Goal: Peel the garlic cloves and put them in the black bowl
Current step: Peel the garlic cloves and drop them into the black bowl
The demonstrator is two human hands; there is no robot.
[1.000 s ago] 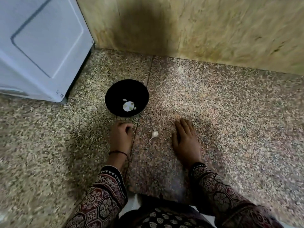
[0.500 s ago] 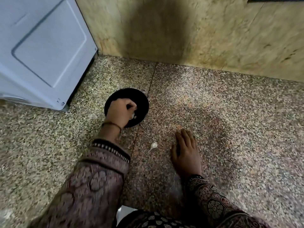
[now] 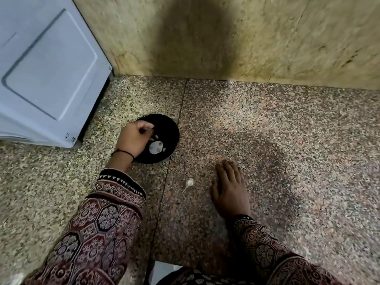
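**A:** Eyes on the loose garlic clove (image 3: 189, 182) — it lies on the speckled floor (image 3: 287, 161), papery tail on, apart from both hands.

**B:** The black bowl (image 3: 168, 128) sits at the clove's eleven o'clock, with pale pieces (image 3: 155, 148) in its bottom.

**A:** The left hand (image 3: 134, 138) hangs over the bowl's left side, fingers curled. Whether they pinch anything, one cannot tell.

**B:** The right hand (image 3: 230, 188) is at the clove's three o'clock, flat on the floor, fingers straight, holding nothing.

**A:** That clove should be light and firm, the skin dry and brittle, likely slick once bare — best pinched across the fat body, with the tail end the place to start the skin.

**B:** Further out, a white appliance (image 3: 47, 64) at ten o'clock and the wall (image 3: 267, 38) at twelve.
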